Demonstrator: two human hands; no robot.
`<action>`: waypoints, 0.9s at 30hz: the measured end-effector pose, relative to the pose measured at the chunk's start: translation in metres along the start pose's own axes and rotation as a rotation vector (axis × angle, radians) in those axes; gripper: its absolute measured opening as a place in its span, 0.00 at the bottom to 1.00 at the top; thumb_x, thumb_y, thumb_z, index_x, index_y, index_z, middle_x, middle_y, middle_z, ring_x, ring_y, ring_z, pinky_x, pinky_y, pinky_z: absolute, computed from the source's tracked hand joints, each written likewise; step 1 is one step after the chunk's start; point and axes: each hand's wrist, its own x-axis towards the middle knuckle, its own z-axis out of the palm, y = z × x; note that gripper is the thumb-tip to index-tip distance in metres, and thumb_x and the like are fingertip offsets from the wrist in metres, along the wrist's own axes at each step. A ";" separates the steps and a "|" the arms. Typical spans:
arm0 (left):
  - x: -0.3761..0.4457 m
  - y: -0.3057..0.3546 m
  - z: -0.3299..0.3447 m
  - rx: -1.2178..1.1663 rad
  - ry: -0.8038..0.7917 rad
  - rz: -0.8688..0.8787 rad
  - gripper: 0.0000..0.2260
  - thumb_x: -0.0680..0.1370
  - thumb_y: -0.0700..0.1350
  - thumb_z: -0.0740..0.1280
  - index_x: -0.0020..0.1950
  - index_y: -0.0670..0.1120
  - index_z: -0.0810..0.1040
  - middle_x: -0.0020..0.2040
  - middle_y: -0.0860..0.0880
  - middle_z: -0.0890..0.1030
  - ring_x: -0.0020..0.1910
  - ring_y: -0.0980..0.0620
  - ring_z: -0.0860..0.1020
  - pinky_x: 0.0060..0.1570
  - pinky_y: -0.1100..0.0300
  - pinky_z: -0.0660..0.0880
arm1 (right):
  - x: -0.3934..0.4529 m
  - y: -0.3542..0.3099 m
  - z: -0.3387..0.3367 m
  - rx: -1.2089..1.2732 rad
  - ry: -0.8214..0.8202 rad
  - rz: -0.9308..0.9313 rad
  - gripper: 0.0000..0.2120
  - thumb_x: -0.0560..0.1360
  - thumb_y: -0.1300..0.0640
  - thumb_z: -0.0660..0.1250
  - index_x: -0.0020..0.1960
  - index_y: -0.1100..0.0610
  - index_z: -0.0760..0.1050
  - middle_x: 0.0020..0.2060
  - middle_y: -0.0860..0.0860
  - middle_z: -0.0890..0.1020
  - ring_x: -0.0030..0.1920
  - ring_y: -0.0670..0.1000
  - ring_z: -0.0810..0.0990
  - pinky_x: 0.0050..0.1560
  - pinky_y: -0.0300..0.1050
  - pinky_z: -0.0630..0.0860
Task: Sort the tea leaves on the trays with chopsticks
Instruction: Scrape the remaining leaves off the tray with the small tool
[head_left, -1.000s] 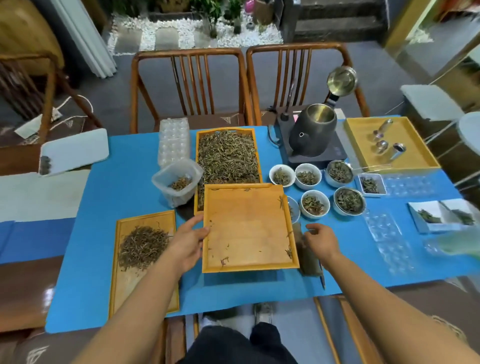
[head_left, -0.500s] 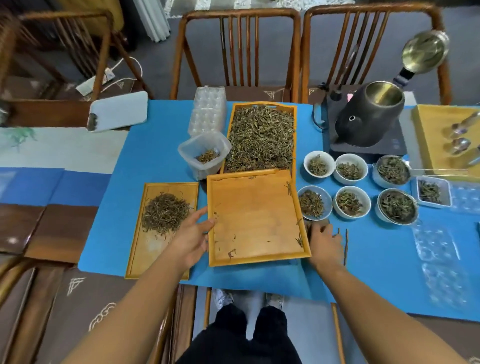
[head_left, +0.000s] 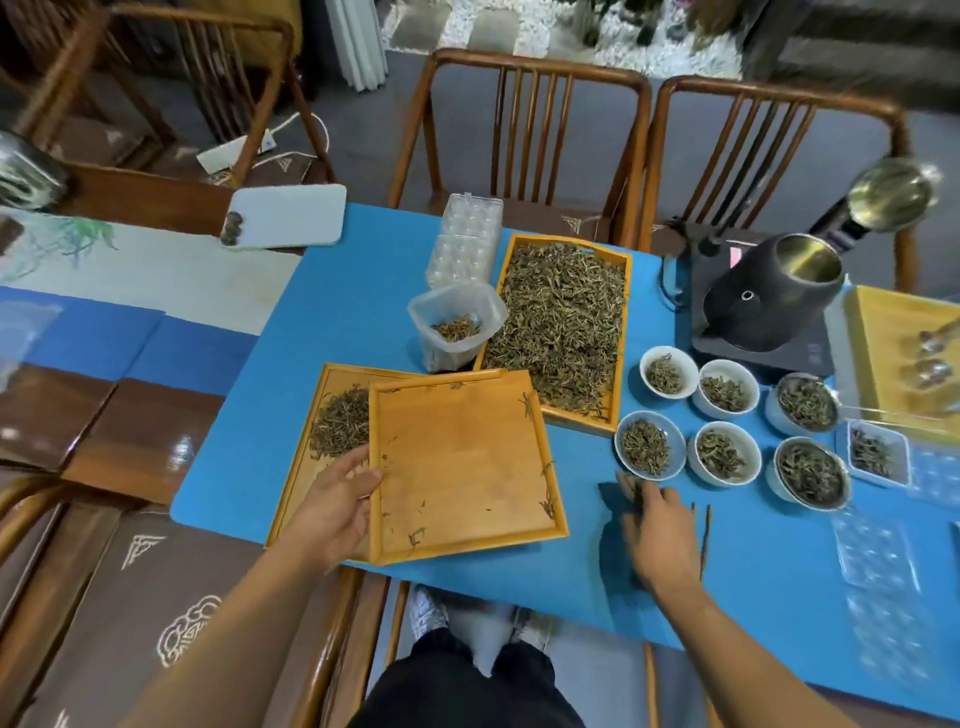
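A nearly bare wooden tray (head_left: 462, 467) with a few stray leaves lies tilted in front of me, its left part overlapping a narrower tray (head_left: 291, 493) that carries a small pile of tea leaves (head_left: 340, 426). My left hand (head_left: 337, 509) grips the bare tray's left edge, thumb on top. Behind them a long tray (head_left: 627, 291) is heaped with tea leaves (head_left: 563, 322). Dark chopsticks (head_left: 705, 540) lie on the blue cloth to the right. My right hand (head_left: 660, 540) rests just left of them, fingers spread, holding nothing, over a dark strip.
A plastic tub (head_left: 457, 327) with some leaves and clear moulds (head_left: 465, 244) stand by the long tray. Several white bowls (head_left: 649, 447) of tea, a black kettle (head_left: 769, 296) and a yellow tray (head_left: 883, 353) crowd the right. A white phone (head_left: 285, 215) lies far left. Chairs stand behind the table.
The bare tray has slid left and turned, now lying over the narrower tray. My right hand has left its right edge and moved right toward the chopsticks.
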 end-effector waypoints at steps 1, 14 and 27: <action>0.000 0.001 -0.009 -0.010 0.013 0.001 0.18 0.83 0.34 0.60 0.72 0.43 0.71 0.60 0.38 0.83 0.56 0.38 0.83 0.52 0.41 0.81 | -0.002 -0.011 -0.002 0.078 -0.001 -0.032 0.20 0.72 0.62 0.68 0.63 0.55 0.74 0.51 0.60 0.77 0.48 0.64 0.77 0.47 0.57 0.74; -0.014 0.023 -0.113 -0.184 0.178 0.038 0.12 0.83 0.35 0.61 0.59 0.50 0.76 0.49 0.42 0.88 0.47 0.40 0.86 0.44 0.39 0.83 | 0.013 -0.233 -0.036 0.213 -0.262 -0.792 0.19 0.74 0.65 0.65 0.63 0.56 0.75 0.50 0.49 0.75 0.50 0.49 0.73 0.47 0.39 0.65; -0.031 0.020 -0.153 -0.333 0.330 0.054 0.14 0.82 0.34 0.62 0.66 0.43 0.76 0.56 0.38 0.83 0.51 0.37 0.82 0.50 0.40 0.81 | 0.020 -0.309 0.001 -0.396 -0.642 -1.212 0.18 0.76 0.57 0.60 0.63 0.44 0.75 0.53 0.50 0.74 0.55 0.58 0.75 0.51 0.52 0.73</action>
